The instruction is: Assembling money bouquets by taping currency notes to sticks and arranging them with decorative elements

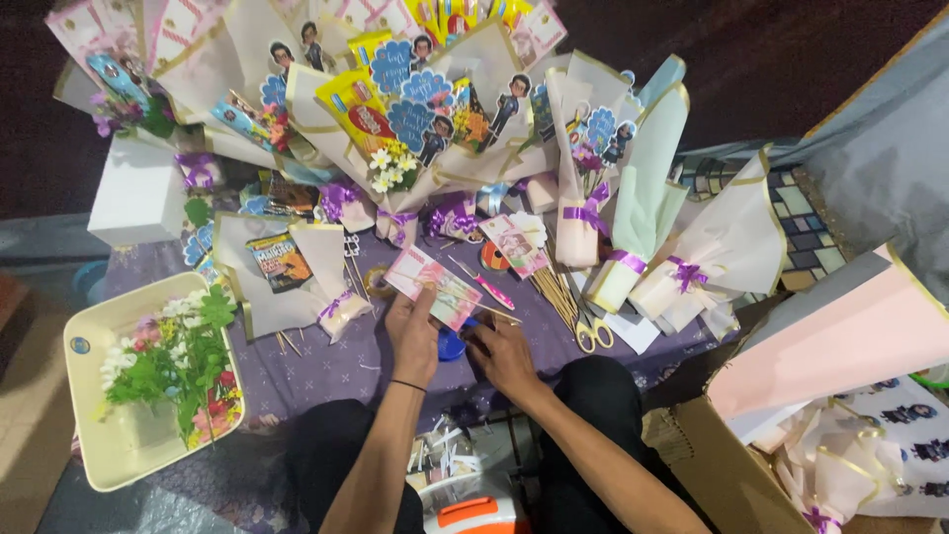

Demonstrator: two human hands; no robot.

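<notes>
two bare hands were in view at lower centre of the frame, over a purple patterned cloth (326, 371). left hand (413, 331) was raised with its fingers pinched on the lower edge of a pale pink and green banknote-like paper slip (435, 284), which sat tilted just above that hand, at centre frame. a thin black band circled the left wrist. right hand (502, 356) lay just right of the left, fingers curled down onto the cloth beside a small blue round object (451, 346); whether it gripped anything could not be determined.

a pink-handled cutter (484, 285) lay just right of the slip. a bundle of wooden skewers (556, 297) ran diagonally at right of centre, with yellow-handled scissors (593, 334) at its lower end. wrapped gift bouquets (425, 119) with cartoon cut-outs, snack packets and purple ribbons crowded the upper half. a cream tray (84, 396) holding artificial flowers (178, 366) occupied the lower left. a white box (138, 193) stood at left. a pink-lined cardboard box (840, 346) filled the lower right. an orange and white object (474, 514) sat at bottom centre between the person's knees.
</notes>
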